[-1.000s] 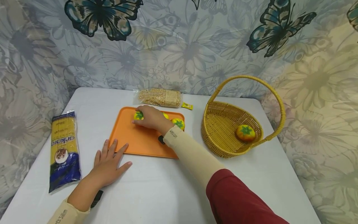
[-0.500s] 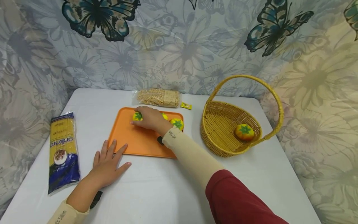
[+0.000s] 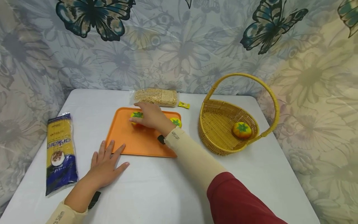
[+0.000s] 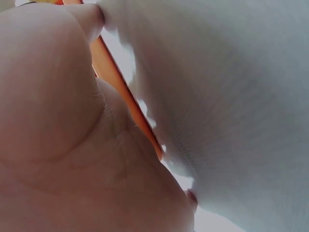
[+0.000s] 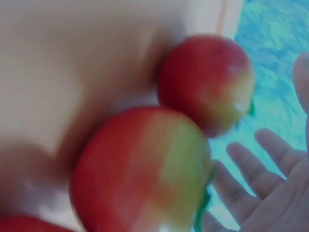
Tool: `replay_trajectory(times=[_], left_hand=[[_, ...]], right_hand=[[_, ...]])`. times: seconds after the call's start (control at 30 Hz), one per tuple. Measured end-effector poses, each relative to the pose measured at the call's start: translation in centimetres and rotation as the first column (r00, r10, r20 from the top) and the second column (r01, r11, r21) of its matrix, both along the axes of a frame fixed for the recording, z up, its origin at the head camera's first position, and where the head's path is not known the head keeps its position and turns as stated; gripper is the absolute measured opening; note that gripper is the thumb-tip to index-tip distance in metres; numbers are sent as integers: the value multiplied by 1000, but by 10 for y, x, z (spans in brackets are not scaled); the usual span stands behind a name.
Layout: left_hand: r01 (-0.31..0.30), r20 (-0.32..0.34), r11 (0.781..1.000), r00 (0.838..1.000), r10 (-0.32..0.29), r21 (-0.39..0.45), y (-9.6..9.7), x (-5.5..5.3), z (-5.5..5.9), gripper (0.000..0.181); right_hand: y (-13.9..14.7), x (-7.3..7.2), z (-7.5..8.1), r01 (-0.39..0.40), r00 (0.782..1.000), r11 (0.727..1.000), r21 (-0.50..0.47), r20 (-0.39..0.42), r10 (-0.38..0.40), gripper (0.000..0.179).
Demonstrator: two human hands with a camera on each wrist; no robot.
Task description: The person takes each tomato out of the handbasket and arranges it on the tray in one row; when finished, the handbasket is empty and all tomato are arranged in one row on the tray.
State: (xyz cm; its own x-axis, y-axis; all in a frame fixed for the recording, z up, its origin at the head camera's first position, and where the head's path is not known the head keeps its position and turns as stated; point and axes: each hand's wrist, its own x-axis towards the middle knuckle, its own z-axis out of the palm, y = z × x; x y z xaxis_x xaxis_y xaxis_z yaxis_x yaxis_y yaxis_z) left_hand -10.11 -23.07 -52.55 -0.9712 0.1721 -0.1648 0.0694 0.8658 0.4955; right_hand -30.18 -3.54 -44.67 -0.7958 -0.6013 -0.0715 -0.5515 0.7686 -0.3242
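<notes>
My right hand (image 3: 153,116) is over the back of the orange tray (image 3: 137,140), its thumb and fingers spread apart around a red-yellow tomato (image 3: 137,115) with a green star-shaped top. In the right wrist view the fingers (image 5: 241,193) are fairly straight, apart from a big tomato (image 5: 140,169) and a second tomato (image 5: 207,84). Another tomato (image 3: 176,122) sits at the tray's right end, partly behind my wrist. My left hand (image 3: 104,169) rests flat on the white table with fingers spread, fingertips at the tray's front left edge; its palm (image 4: 72,145) fills the left wrist view.
A wicker basket (image 3: 205,137) with a tall handle stands right of the tray and holds one tomato (image 3: 242,130). Behind the tray lie a bag of grains (image 3: 156,96) and a small yellow packet (image 3: 184,105). A yellow-blue pasta pack (image 3: 60,152) lies at the left.
My right hand has loosened from the left tomato, its fingers lifting and spreading, and more of that tomato shows. The left hand stays in place. The head view has shifted slightly.
</notes>
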Motion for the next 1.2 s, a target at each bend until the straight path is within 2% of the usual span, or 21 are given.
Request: replay_trajectory(times=[0.17, 0.37, 0.5, 0.7, 0.9, 1.03, 1.1, 1.2], left_hand=[[9, 30, 1000, 1000, -8, -25, 1, -2, -1, 85], [22, 43, 999, 999, -21, -26, 3, -3, 2, 84], [29, 41, 999, 999, -28, -26, 2, -6, 2, 85], [35, 61, 999, 998, -34, -24, 1, -7, -2, 88], [37, 73, 999, 997, -36, -21, 1, -6, -5, 90], [36, 80, 999, 996, -35, -15, 2, -5, -4, 91], [38, 85, 999, 996, -37, -14, 2, -6, -4, 91], [46, 89, 999, 995, -45, -12, 4, -7, -4, 91]], right_hand=[[25, 4, 17, 79, 997, 993, -90, 33, -76, 81], [72, 2, 32, 180, 983, 974, -138, -20, -185, 82], [108, -4, 47, 246, 965, 954, -168, -48, -257, 80], [169, -3, 55, 367, 923, 910, -193, -45, -381, 80], [229, 12, 58, 498, 860, 840, -216, -1, -510, 83], [261, 24, 60, 581, 811, 790, -196, 60, -581, 86], [275, 29, 61, 631, 776, 760, -158, 113, -621, 90], [293, 37, 63, 710, 699, 700, -78, 206, -685, 95]])
